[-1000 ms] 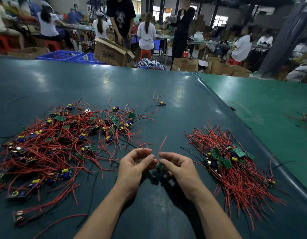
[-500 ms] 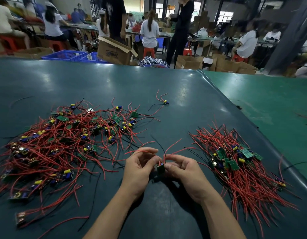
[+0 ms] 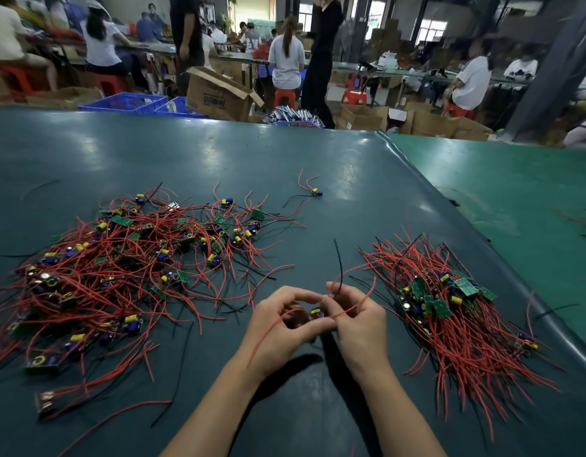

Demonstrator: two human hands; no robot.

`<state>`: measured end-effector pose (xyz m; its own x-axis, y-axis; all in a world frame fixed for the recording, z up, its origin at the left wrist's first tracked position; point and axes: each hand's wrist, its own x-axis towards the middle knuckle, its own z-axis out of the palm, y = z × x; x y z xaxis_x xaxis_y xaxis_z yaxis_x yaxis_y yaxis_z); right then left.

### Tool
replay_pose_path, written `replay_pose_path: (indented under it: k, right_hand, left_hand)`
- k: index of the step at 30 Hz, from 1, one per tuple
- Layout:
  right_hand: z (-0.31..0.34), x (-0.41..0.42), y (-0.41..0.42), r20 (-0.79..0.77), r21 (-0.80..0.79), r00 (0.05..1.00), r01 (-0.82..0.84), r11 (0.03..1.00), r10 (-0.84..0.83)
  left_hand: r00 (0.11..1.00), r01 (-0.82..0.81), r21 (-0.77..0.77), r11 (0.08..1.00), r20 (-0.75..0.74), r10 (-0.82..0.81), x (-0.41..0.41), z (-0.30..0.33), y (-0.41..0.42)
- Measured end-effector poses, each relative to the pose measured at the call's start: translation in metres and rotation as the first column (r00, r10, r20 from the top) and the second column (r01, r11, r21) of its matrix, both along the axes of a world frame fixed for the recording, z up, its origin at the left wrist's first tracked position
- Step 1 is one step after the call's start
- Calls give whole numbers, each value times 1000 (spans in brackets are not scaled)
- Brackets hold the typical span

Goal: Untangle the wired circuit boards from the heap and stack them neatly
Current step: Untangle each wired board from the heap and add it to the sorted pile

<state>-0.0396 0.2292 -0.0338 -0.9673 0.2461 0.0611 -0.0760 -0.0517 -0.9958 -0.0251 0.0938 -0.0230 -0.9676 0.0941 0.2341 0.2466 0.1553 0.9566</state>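
pinching a single wired circuit board (image 3: 317,313) between them, the left hand (image 3: 278,328) and right hand (image 3: 361,321) are seen close together just above the dark green table (image 3: 285,166), fingers curled round the small board and its leads. the board is marked by a yellow and blue component; one red wire is draped back over the left hand toward the wrist, another runs out to the right, and a black wire stands nearly upright above the right fingers. the tangled heap (image 3: 120,268) is spread to the left, its wires pointing every way. the sorted stack (image 3: 449,311) lies to the right, its red leads combed mostly along one diagonal, near the table's rounded right edge. one stray board (image 3: 315,192) rests apart, farther back, with bare tabletop beyond it.
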Motion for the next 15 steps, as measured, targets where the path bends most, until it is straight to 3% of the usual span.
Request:
replay_pose_path:
  k: [3, 6, 10, 13, 15]
  right_hand:
    - [0, 0, 2, -32, 84, 999, 33, 996, -30]
    - [0, 1, 2, -32, 110, 999, 45, 993, -42]
    - [3, 2, 6, -5, -216, 997, 75, 973, -78]
    - [5, 4, 7, -16, -258, 999, 42, 965, -47]
    - [5, 6, 8, -38, -276, 999, 11, 961, -22]
  left_hand:
    - [999, -4, -60, 998, -54, 1, 0, -2, 1]
    - [990, -131, -33, 991, -48, 130, -2, -7, 5]
    - [963, -250, 244, 937, 162, 215, -6, -8, 2]
    - [959, -234, 385, 893, 243, 147, -7, -5, 2]
    - [962, -198, 362, 911, 250, 110, -7, -4, 3]
